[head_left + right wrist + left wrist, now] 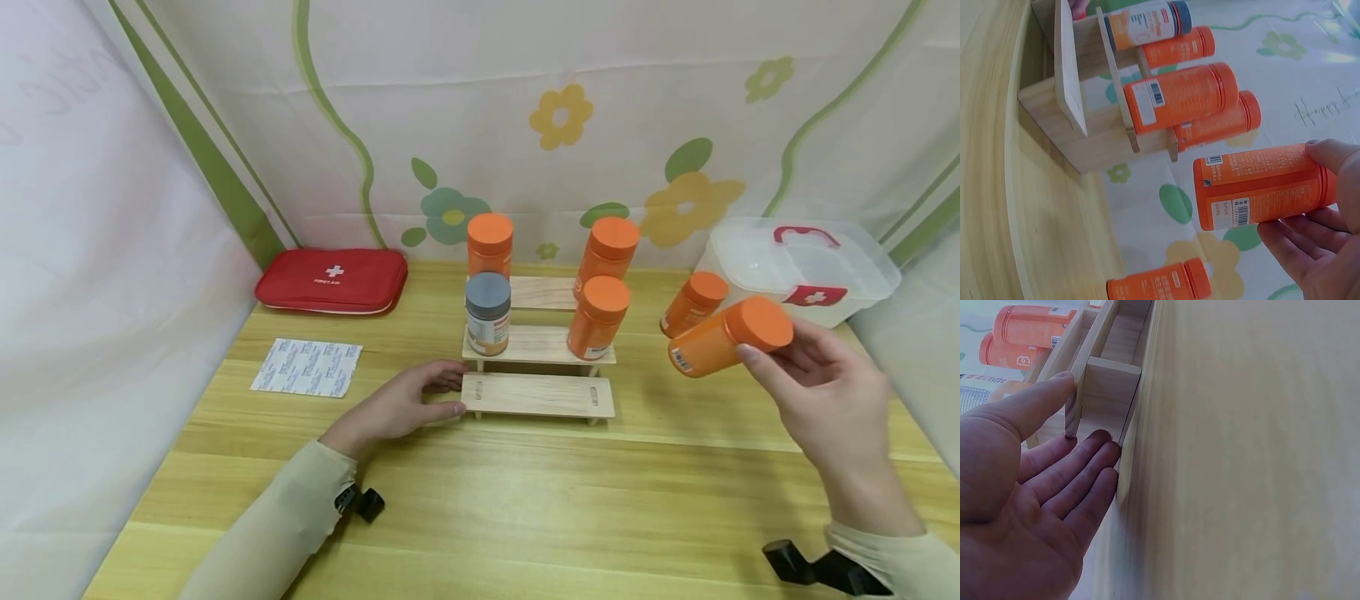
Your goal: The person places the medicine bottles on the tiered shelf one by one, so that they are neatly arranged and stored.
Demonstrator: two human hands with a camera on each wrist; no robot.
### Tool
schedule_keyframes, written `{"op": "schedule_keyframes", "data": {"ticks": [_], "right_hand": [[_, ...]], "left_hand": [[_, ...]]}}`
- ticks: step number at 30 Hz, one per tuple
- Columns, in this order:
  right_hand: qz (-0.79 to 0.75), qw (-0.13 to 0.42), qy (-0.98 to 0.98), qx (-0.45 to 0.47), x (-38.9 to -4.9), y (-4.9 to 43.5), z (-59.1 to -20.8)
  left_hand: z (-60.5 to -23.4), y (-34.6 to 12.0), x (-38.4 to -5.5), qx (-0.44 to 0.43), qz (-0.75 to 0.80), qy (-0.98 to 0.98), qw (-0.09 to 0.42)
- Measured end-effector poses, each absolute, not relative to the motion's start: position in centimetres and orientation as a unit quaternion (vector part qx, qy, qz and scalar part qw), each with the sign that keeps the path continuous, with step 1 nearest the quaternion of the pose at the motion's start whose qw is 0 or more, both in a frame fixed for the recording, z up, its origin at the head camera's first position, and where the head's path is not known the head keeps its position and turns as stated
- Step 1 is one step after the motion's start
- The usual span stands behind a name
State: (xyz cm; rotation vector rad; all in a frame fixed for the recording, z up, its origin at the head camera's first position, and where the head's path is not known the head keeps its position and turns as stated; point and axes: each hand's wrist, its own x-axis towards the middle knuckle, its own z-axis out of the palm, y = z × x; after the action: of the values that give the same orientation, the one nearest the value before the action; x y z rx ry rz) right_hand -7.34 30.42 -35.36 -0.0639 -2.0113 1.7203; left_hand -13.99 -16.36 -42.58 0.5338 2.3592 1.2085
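A wooden three-step display stand is set on the table. Beside its left end is my left hand, fingers loosely extended; in the left wrist view, its thumb and index fingertips are right at the edge of the lowest step. My right hand grips an orange bottle near its lid, raised and tilted to the right of the stand. On the middle step are a grey-lidded bottle at left and an orange bottle at right. Two more orange bottles occupy the top step.
Another orange bottle stands on the table behind the held one. At the back right is a clear box with red handle. A red first-aid pouch and a white printed sheet lie at left. Patterned cloth hangs behind.
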Motion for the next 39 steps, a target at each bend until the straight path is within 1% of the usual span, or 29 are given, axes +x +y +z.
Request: {"op": "schedule_keyframes", "data": {"ticks": [6, 11, 21, 28, 32, 39], "right_hand": [[0.608, 0.231, -0.759, 0.037, -6.9, 29.1, -35.3], [0.572, 0.234, -0.781, 0.093, -6.9, 28.1, -35.3], [0.61, 0.216, -0.736, 0.198, -7.4, 25.7, -35.7], [0.548, 0.206, -0.782, 0.214, -7.4, 23.3, -35.5], [0.552, 0.198, -0.779, 0.224, -7.6, 21.8, -35.6], [0.581, 0.183, -0.743, 0.276, -8.1, 19.5, -36.1]], "left_hand": [[-42.7, -16.4, -14.0, 0.19, 0.436, 0.852, 0.217], [-42.7, -16.4, -14.0, 0.188, 0.44, 0.849, 0.222], [-42.7, -16.4, -14.1, 0.186, 0.439, 0.85, 0.224], [-42.8, -16.5, -14.2, 0.188, 0.443, 0.848, 0.223], [-42.8, -16.5, -14.2, 0.189, 0.442, 0.848, 0.223], [-43.0, -16.6, -14.2, 0.194, 0.437, 0.851, 0.218]]}}
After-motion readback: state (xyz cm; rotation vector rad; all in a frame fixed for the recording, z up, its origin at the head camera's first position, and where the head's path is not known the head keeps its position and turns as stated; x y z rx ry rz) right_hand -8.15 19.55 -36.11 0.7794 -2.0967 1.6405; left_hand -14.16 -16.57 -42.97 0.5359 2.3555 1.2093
